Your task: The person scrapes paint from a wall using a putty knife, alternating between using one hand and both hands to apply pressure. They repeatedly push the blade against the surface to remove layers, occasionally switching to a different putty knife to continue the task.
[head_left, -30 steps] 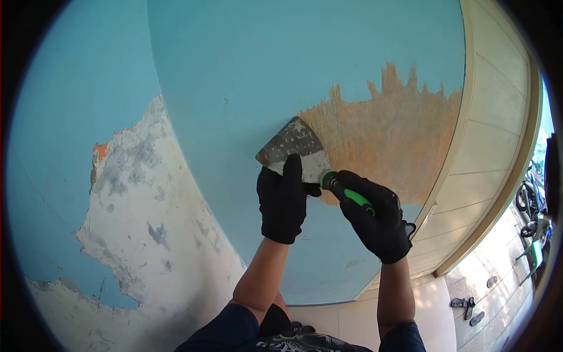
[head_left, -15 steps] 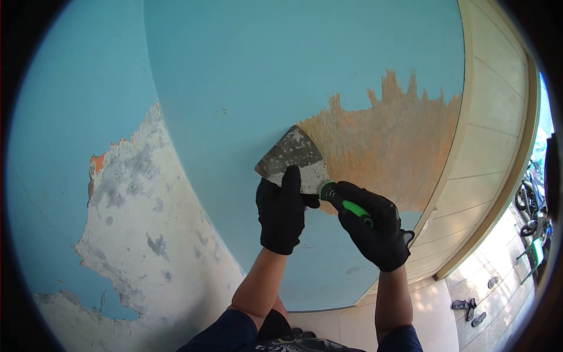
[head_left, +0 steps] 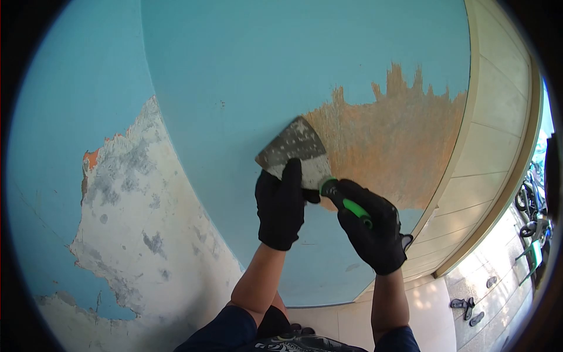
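A wide scraper with a speckled metal blade and a black and green handle is tilted up to the left, in front of the blue wall. My right hand, in a black glove, is wrapped round its handle. Gloved in black too, my left hand grips the lower part of the blade, thumb on the face towards me and other fingers mostly hidden behind. Right of the blade is a scraped brownish-orange patch with a jagged upper edge.
On the left, an adjoining wall has a bare white and grey patch with peeling edges. A cream panelled surface stands at the right. Sandals lie on the paving at the lower right, with motorbikes beyond.
The scraper and my left hand have moved slightly upward in view. Both hands keep their hold. The wall patches have shifted a little with the camera.
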`<state>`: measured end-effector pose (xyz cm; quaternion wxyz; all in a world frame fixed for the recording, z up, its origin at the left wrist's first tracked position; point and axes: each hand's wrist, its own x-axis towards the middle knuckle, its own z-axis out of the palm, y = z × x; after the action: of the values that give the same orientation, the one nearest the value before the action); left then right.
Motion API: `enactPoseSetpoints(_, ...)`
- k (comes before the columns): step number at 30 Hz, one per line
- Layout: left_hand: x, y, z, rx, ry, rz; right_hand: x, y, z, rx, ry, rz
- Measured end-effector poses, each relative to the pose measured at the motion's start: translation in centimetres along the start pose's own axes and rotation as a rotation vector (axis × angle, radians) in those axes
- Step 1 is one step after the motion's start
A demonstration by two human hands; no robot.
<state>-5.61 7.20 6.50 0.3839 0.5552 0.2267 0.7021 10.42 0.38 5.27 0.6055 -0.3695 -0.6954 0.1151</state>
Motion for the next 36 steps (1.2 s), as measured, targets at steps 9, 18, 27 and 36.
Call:
enactPoseSetpoints(9,0.3,0.0,-0.6,-0.102,-0.009,-0.103,0.0,0.2,1.0,0.025,0.021,0.023)
enactPoseSetpoints(18,-6.6,-3.5,-2.6,0.004,-0.169,-0.281,-7.2,2.0,0.0,0.012,-0.034,0.165)
enactPoseSetpoints(27,-14.9,-6.0,-4.1,0.129,-0.215,-0.556,-14.5,2.8,2.2,-0.185,-0.036,0.306)
enactPoseSetpoints(36,-16.2,-5.6,-5.0,0.713,-0.491,0.259,-13.1,2.7,0.3,0.119,-0.259,0.184)
